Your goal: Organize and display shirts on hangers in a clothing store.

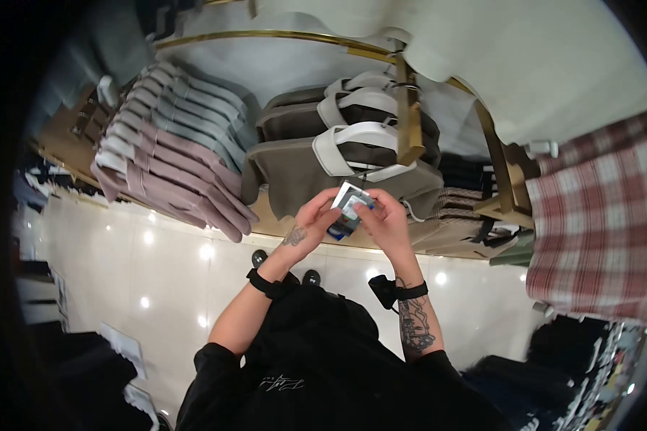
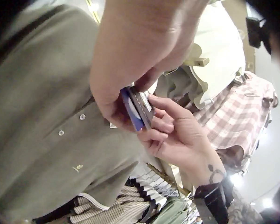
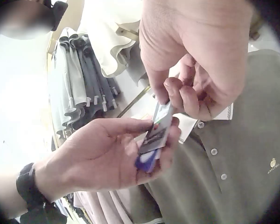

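Both hands hold a small bundle of clothing tags (image 1: 353, 203) in front of an olive-brown polo shirt (image 1: 295, 169). My left hand (image 1: 315, 221) grips the tags from the left, its thumb on their face in the right wrist view. My right hand (image 1: 385, 218) pinches their upper end, its thumb over a white label. One tag (image 3: 155, 136) is grey with small print; a blue tag (image 3: 147, 161) sticks out beneath it. The polo shirt hangs on a white hanger (image 1: 366, 135); its buttons and small chest emblem (image 3: 272, 163) show in the right wrist view.
Pink shirts (image 1: 172, 176) and pale grey-green shirts (image 1: 201, 115) hang at the left. A brass rail bracket (image 1: 410, 115) juts out above the polo shirt. A red plaid garment (image 1: 600, 237) hangs at the right. Folded clothes (image 1: 460, 208) lie on a low shelf; the floor (image 1: 172, 266) is glossy tile.
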